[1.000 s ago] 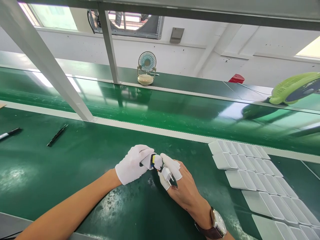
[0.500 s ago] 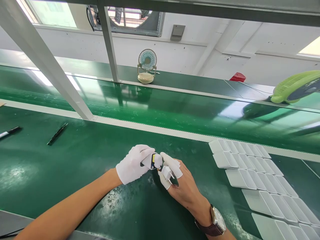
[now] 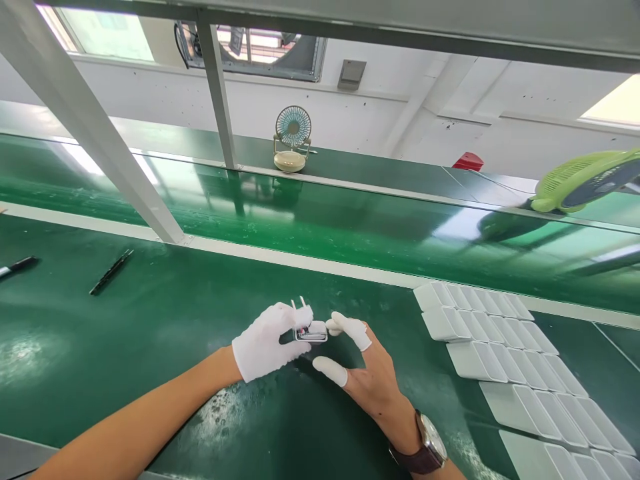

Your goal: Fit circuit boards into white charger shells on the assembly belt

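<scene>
My left hand [image 3: 267, 340], in a white glove, pinches a small white charger plug [image 3: 306, 325] with two metal prongs pointing up. My right hand [image 3: 361, 370] is bare except for white finger cots; its index fingertip touches the right end of the plug's metal edge, while the thumb is spread apart below it. A brown-strapped watch [image 3: 425, 450] sits on my right wrist. Both hands hover just above the green work surface [image 3: 150, 327].
Rows of white plastic shells [image 3: 505, 353] lie at the right. Two black pens [image 3: 111, 271] [image 3: 17, 265] lie at the left. A slanted metal post [image 3: 90, 127] and the glossy conveyor belt [image 3: 350, 220] run behind. A small desk fan [image 3: 293, 137] and a green fan [image 3: 585, 179] stand beyond.
The plug has passed into my left hand and turned prongs-up. My right hand has released it and spread its thumb and finger, keeping only a fingertip on it.
</scene>
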`<state>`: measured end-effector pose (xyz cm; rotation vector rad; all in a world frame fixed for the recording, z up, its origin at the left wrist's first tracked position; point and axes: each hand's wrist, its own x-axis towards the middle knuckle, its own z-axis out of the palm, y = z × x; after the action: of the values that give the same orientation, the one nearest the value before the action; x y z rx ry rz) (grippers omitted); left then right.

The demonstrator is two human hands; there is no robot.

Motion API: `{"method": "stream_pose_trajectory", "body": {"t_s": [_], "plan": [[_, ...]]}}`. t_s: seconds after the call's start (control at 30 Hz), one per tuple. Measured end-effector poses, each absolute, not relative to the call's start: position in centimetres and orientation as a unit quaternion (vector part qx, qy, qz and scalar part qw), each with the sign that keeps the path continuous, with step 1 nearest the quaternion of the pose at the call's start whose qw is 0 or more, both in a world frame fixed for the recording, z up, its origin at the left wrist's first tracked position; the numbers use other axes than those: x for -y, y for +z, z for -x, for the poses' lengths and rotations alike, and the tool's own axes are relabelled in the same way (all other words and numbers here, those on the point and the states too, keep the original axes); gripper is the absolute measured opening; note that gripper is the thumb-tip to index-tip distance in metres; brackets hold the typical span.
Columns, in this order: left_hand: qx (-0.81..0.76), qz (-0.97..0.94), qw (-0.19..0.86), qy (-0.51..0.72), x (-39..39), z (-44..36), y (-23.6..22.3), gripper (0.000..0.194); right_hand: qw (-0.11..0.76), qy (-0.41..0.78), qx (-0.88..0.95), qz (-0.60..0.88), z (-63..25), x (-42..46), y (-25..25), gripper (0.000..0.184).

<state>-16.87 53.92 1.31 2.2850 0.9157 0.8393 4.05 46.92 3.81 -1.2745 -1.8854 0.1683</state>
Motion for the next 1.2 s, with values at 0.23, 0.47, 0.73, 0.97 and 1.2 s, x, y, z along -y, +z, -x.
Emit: {"method": "stream_pose_trajectory", "body": {"t_s": [0.23, 0.47, 0.73, 0.97, 1.2], "plan": [[-0.374, -0.765, 0.457, 0.256, -54.9, 17.5, 2.4, 0.033, 0.342, 0.063, 0.81, 0.473, -4.0, -47.8, 2.8, 0.037], [-0.373, -0.76, 0.469, 0.251, -55.2, 17.5, 2.3, 0.019, 0.309, 0.048, 0.838, 0.448, -4.1, -48.3, 1.9, 0.043], [-0.382, -0.712, 0.49, 0.328, -55.5, 17.8, 2.3, 0.08, 0.365, -0.004, 0.813, 0.453, -3.4, -48.9, 3.8, 0.044], [-0.378, -0.706, 0.464, 0.38, -55.6, 18.1, 2.6, 0.106, 0.355, 0.071, 0.834, 0.417, -2.3, -50.2, 2.9, 0.042], [-0.376, -0.747, 0.434, 0.336, -55.0, 18.2, 3.5, 0.069, 0.34, 0.081, 0.813, 0.467, -2.4, -49.5, 1.8, 0.038]]}}
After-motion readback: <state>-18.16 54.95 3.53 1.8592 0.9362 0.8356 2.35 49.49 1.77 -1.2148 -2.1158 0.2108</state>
